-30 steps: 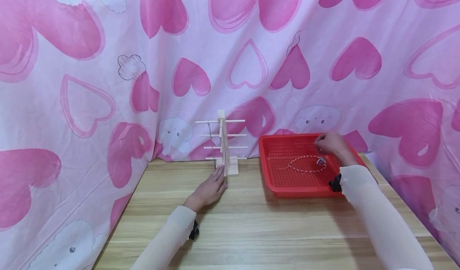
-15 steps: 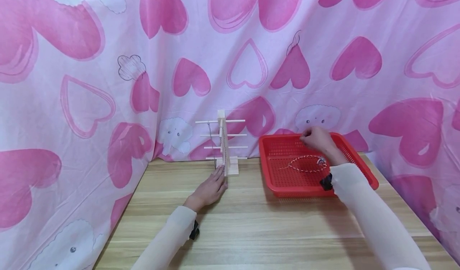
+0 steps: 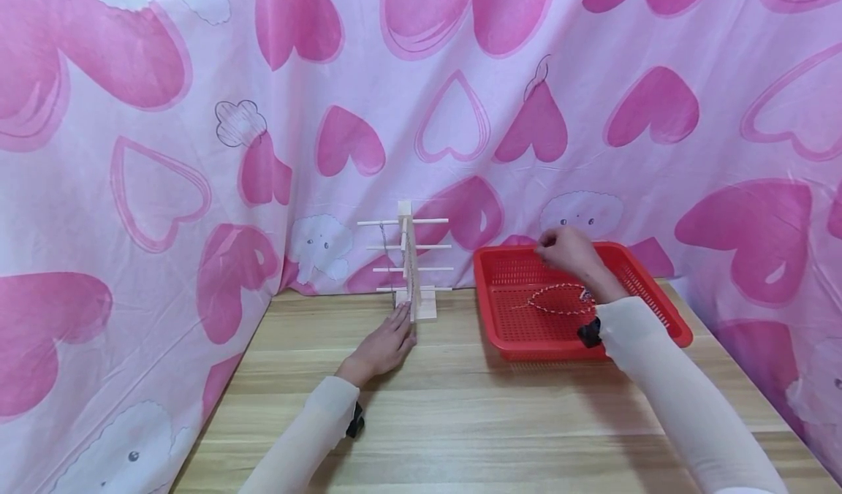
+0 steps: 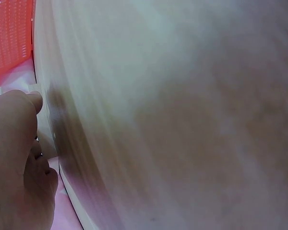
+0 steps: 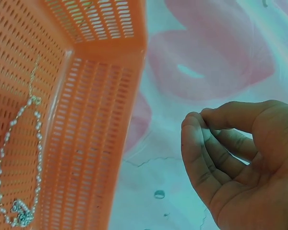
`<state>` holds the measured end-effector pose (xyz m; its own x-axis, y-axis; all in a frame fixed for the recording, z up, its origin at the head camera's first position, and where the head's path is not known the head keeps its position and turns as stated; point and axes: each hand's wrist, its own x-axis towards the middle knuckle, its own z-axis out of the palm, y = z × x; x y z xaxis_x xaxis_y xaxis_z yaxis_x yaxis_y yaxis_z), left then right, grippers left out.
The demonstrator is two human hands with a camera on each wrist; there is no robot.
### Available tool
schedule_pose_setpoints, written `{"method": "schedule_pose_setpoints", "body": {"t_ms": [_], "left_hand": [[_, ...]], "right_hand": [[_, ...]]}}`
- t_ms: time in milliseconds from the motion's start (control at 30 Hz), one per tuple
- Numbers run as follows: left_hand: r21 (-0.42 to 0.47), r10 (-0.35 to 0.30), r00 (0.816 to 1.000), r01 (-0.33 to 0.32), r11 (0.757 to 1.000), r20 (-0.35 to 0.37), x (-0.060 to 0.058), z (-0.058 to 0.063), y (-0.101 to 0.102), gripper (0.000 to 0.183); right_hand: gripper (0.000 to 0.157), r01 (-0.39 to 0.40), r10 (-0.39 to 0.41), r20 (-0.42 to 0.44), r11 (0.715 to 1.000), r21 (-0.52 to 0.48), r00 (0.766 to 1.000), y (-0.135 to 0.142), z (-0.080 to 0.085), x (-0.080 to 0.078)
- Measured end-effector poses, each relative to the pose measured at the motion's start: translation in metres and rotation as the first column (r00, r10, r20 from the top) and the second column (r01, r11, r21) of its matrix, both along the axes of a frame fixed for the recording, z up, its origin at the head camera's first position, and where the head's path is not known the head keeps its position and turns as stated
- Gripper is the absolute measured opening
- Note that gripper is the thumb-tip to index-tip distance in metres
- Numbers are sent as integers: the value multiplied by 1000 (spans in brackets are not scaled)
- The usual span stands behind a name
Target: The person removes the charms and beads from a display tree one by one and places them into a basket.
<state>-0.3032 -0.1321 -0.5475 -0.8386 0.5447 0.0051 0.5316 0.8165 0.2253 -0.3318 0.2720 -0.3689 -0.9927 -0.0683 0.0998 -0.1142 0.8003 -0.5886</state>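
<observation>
In the head view, my left hand (image 3: 384, 344) holds the front of the base of a wooden jewelry stand (image 3: 409, 260). The left wrist view has the thumb (image 4: 35, 100) on one side of the pale wood and the fingers on the other. Dark thin chains (image 3: 384, 242) hang on the stand's left pegs. My right hand (image 3: 569, 251) is above the rear of the red basket (image 3: 490, 333). In the right wrist view its thumb and fingertips meet, and nothing shows between them. A beaded necklace (image 5: 38, 136) lies looped in the basket, with a silvery piece of jewelry (image 5: 23, 213) at its end.
Both things stand toward the rear of a wood-grain table (image 3: 460, 406), the basket to the right of the stand. A pink heart-patterned curtain (image 3: 454, 114) hangs close behind and along the sides.
My right hand has moved left over the basket, its fingertips staying together. The left hand, the stand and the necklace have kept their places.
</observation>
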Motion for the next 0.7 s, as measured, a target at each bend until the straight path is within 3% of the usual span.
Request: {"method": "schedule_pose_setpoints", "body": {"t_ms": [233,700], "left_hand": [[-6,14,1000,-13,1000,28,0,0,0,67],[19,-7,1000,7,1000,4,0,0,-1,66]], "right_hand": [[18,-40,39,-37,999,-11,999,-14,6,2],[21,-89,87,-99,996,-12,991,-47,17,9]]}}
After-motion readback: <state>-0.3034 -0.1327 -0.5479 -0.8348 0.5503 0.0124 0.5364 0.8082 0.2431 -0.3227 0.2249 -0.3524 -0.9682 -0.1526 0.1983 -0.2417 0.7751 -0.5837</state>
